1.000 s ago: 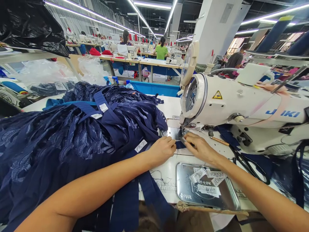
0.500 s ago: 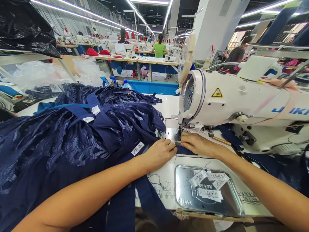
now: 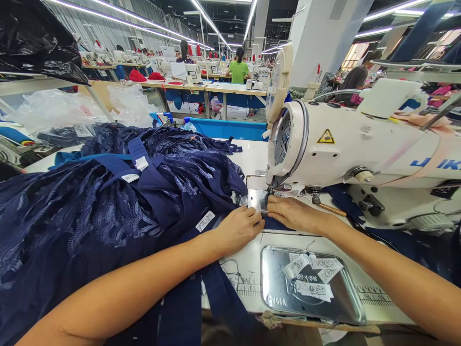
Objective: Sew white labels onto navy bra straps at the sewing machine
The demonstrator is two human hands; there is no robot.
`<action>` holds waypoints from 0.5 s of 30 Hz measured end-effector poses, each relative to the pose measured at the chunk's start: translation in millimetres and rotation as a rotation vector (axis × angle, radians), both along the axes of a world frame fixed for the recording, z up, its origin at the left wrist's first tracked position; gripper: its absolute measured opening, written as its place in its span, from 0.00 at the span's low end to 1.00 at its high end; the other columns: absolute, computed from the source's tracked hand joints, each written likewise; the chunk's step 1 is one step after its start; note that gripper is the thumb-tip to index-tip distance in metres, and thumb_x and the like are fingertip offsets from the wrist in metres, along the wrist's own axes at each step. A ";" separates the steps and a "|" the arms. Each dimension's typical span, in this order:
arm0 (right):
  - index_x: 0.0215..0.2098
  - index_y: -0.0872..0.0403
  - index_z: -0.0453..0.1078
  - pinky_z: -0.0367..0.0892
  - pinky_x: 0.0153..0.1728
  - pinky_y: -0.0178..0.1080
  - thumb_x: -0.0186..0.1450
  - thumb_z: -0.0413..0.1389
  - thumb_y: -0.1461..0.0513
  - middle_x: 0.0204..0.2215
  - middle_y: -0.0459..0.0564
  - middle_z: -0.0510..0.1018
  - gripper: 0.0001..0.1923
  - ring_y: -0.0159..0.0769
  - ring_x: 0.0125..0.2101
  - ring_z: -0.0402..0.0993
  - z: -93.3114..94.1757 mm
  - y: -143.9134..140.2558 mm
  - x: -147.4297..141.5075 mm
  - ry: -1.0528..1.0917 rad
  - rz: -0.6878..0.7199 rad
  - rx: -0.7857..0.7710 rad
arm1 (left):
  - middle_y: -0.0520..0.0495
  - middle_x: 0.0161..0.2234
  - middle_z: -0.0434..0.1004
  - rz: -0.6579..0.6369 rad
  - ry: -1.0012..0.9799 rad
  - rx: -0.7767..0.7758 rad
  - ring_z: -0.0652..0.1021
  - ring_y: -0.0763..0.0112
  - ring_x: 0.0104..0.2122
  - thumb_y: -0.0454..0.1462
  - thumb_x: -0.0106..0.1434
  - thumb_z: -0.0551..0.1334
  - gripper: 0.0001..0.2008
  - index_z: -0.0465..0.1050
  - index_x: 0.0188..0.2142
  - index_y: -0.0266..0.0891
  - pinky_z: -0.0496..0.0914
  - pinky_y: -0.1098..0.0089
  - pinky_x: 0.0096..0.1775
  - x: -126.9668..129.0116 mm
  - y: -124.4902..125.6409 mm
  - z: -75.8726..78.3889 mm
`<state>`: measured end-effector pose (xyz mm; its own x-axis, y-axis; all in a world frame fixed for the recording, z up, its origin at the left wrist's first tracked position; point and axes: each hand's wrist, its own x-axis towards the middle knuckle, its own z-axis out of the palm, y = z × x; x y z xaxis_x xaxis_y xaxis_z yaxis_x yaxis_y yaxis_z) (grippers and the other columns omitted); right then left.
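1. Navy lace garments [image 3: 90, 211] are the biggest thing in view: a heap covering the left half of your table [image 3: 252, 156], spilling toward you over the front edge. Plain navy bands run across it, with small white labels sewn on.
2. White sewing machine [image 3: 360, 149] sits on the right side, its head facing left, with a yellow warning triangle on the casing and blue lettering (partly cut off at the frame edge).
3. Metal tray [image 3: 342, 302] lies flat on the table between your forearms, near the front edge. White woven labels [image 3: 313, 276] lie loose inside it.
4. Your left hand [image 3: 237, 228] is palm down on the edge of the heap, fingers curled lightly and pressing the fabric flat, fingertips just short of the needle area. It pinches nothing that I can see.
5. Your right hand [image 3: 295, 214] lies flat, fingers extended left and together, fingertips at the foot of the machine and pressing down on the navy strap [image 3: 272, 224]. No closed grip is visible.
6. That strap is the piece being worked: it lies flat on the table under both sets of fingertips, running from the heap to just under the machine head, right beside the steel needle plate [image 3: 256, 199].
7. One white label [image 3: 205, 221] lies on a navy band just left of your left wrist.
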<state>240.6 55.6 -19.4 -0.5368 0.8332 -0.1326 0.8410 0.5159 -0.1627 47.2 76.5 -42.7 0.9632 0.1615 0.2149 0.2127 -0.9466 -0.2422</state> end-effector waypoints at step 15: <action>0.26 0.55 0.61 0.50 0.23 0.33 0.63 0.41 0.69 0.27 0.47 0.64 0.11 0.29 0.23 0.58 -3.8 -13.2 3.9 -0.112 0.001 0.135 | 0.45 0.30 0.69 0.008 0.020 0.020 0.68 0.67 0.31 0.29 0.59 0.54 0.08 0.68 0.38 0.29 0.61 0.67 0.31 0.6 -5.0 2.5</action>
<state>244.5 42.4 -23.2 -0.5256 0.8471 -0.0786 0.8496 0.5274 0.0026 47.8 71.6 -40.3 0.9659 0.1652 0.1992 0.2155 -0.9397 -0.2655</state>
